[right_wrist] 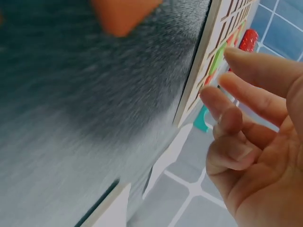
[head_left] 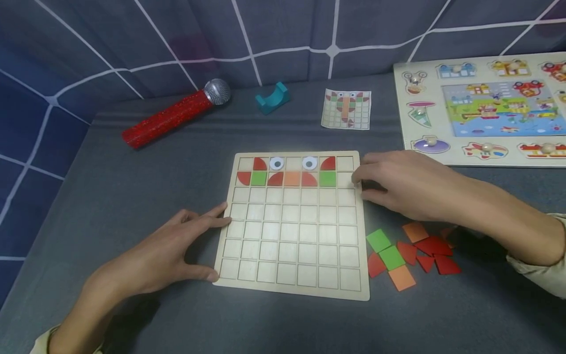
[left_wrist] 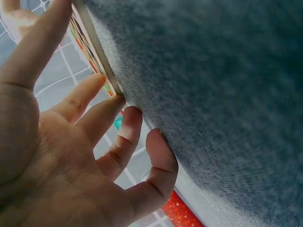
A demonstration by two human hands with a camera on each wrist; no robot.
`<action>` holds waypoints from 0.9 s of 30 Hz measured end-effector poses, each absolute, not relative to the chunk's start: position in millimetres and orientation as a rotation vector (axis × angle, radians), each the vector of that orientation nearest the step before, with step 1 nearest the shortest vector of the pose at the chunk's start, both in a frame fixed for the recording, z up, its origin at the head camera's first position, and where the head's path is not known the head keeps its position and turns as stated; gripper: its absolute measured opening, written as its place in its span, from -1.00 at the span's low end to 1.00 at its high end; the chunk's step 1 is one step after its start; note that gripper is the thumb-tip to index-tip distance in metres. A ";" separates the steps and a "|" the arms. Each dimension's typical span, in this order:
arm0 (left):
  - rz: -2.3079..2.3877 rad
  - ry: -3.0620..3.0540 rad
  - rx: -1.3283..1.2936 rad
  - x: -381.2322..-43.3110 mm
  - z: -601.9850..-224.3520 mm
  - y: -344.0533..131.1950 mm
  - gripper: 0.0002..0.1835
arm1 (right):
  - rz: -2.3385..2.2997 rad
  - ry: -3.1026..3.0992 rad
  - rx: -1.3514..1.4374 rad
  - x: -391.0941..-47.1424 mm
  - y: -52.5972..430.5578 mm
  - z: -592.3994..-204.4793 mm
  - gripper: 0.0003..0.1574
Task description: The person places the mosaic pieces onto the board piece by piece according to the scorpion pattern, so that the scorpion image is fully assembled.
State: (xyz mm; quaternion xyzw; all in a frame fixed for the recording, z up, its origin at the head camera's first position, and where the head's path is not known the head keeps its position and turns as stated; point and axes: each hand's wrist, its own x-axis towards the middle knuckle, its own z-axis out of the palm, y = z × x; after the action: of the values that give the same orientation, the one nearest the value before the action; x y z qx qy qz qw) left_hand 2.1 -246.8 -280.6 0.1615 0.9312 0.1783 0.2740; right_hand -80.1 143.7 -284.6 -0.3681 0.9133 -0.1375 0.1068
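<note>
The left hand [head_left: 161, 250], fingers spread, touches the left edge of the wooden grid board [head_left: 289, 232]; the right hand [head_left: 402, 184], parted, no tile visible within, nears its upper right; loose tiles [head_left: 391, 257] lie right-hand side.

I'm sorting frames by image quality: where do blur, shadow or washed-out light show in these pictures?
Head view: the board looks fairly sharp, with a dark shadow beside the left forearm; left wrist view: the backdrop looks pale and washed out, the tabletop soft; right wrist view: the orange piece at the top edge is out of focus.
</note>
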 end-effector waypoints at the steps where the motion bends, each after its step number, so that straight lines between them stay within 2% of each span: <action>1: 0.481 2.506 0.436 2.3 -280.5 -246.9 0.02 | -0.397 2.677 -1.074 -78.3 149.0 -285.5 -0.68; 5: 0.486 2.504 0.437 2.7 -280.3 -247.1 0.02 | -0.372 2.640 -1.045 -70.5 172.9 -292.0 -0.56; 14: 0.497 2.502 0.438 1.4 -280.7 -246.6 0.04 | -0.309 2.605 -0.944 -50.2 216.2 -310.8 -0.50; 21: 0.490 2.514 0.444 2.5 -280.3 -246.6 0.02 | -0.321 2.552 -0.984 -34.9 232.3 -318.7 -0.39; 27: 0.487 2.516 0.445 3.1 -279.9 -246.0 0.02 | -0.291 2.552 -0.976 -29.2 239.2 -324.7 -0.22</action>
State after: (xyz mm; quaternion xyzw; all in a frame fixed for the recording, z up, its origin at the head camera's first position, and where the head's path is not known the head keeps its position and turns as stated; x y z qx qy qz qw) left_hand 3.1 -246.0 -279.9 0.1650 0.9321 0.1806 0.2670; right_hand -29.2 239.2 -324.7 -0.3483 0.9108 -0.1038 0.1957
